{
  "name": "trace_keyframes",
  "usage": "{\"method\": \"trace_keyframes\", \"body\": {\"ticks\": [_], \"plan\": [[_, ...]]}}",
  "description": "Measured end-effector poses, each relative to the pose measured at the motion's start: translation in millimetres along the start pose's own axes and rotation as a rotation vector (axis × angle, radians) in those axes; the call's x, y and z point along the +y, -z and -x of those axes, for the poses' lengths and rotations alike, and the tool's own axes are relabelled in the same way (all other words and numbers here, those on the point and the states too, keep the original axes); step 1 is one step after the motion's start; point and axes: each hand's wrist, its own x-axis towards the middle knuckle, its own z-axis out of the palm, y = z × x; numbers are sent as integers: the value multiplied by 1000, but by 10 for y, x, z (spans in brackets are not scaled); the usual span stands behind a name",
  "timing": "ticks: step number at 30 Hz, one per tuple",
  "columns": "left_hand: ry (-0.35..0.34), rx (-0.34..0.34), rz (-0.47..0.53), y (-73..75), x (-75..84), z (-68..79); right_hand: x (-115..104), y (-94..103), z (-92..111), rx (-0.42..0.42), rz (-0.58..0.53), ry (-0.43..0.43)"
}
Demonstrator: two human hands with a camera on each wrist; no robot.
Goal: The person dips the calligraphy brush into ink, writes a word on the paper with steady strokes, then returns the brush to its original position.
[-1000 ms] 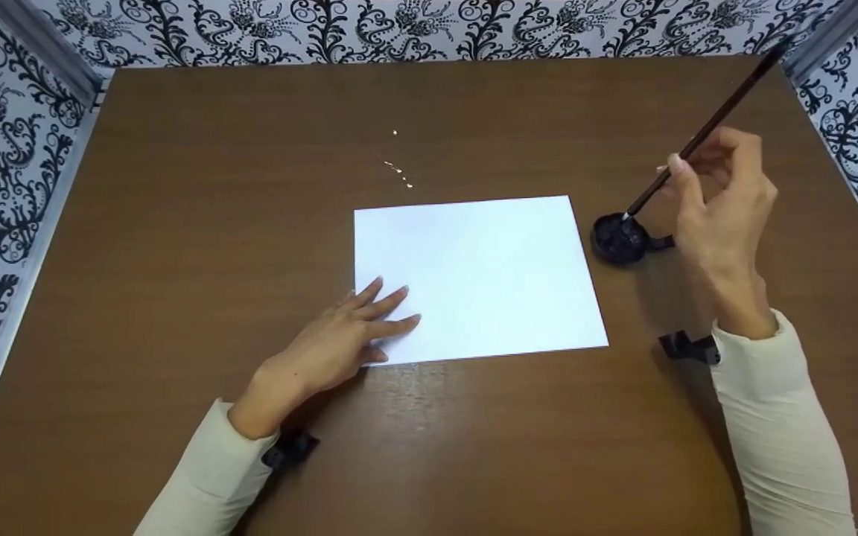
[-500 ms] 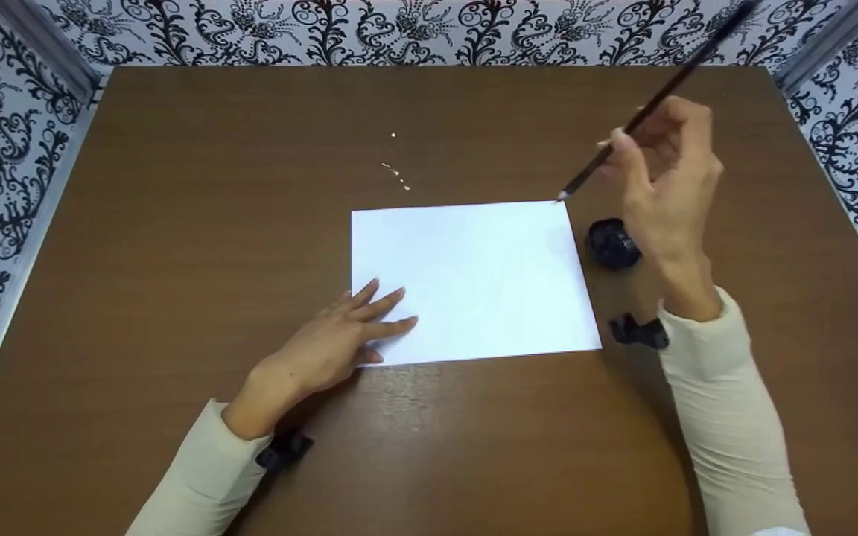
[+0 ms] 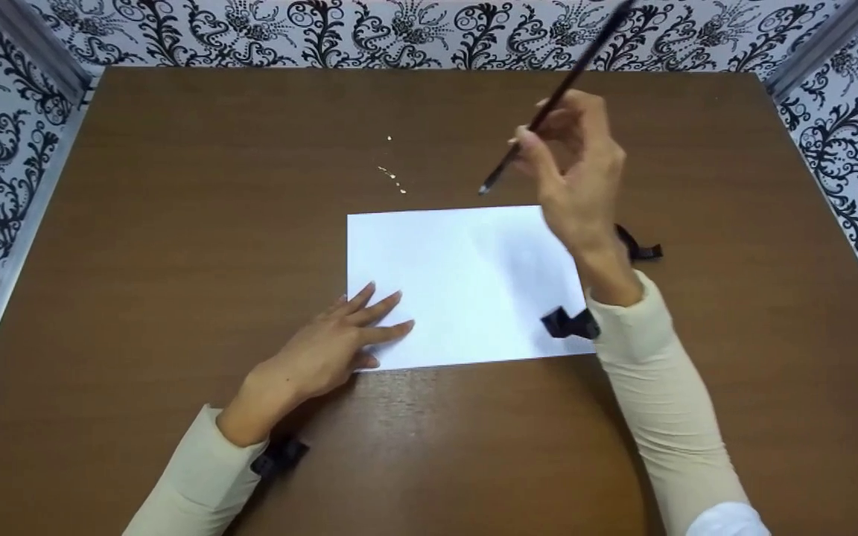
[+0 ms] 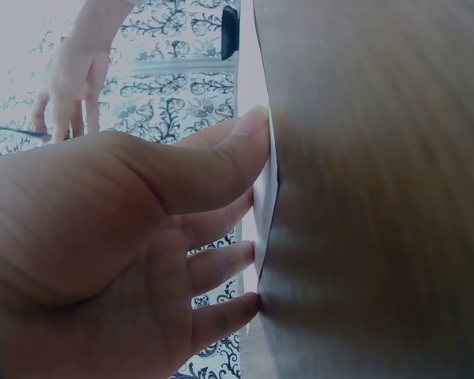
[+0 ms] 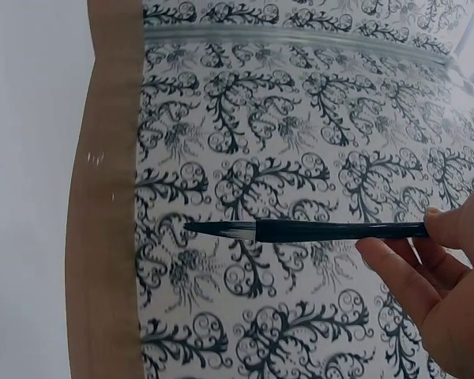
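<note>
- Your right hand (image 3: 578, 175) pinches the brush (image 3: 548, 104) partway down its thin, stiff shaft; it looks light, so a fingertip hold near the lower third should steer it.
- The dark, wet-looking tip (image 5: 213, 230) hangs above the far edge of the paper (image 3: 466, 283), not touching.
- Your left hand (image 3: 332, 342) lies flat, fingers straight, pressing the sheet's near-left corner to the bench (image 3: 176, 223); paper this thin will likely slide or buckle.
- The ink dish is hidden behind your right hand.
</note>
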Motion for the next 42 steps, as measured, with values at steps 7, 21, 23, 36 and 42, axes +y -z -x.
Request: {"method": "trace_keyframes", "body": {"ticks": [7, 21, 23, 36, 42], "plan": [[18, -7, -6, 6, -1, 17, -15, -344, 46, -57, -50, -35], [61, -76, -5, 19, 33, -67, 194, -586, 150, -112, 56, 108], [67, -81, -7, 24, 37, -67, 226, -593, 159, -115, 64, 124], [67, -66, -5, 18, 13, -31, 451, -731, 250, -189, 145, 229], [66, -49, -3, 22, -7, -3, 536, -802, 274, -215, 146, 311]]}}
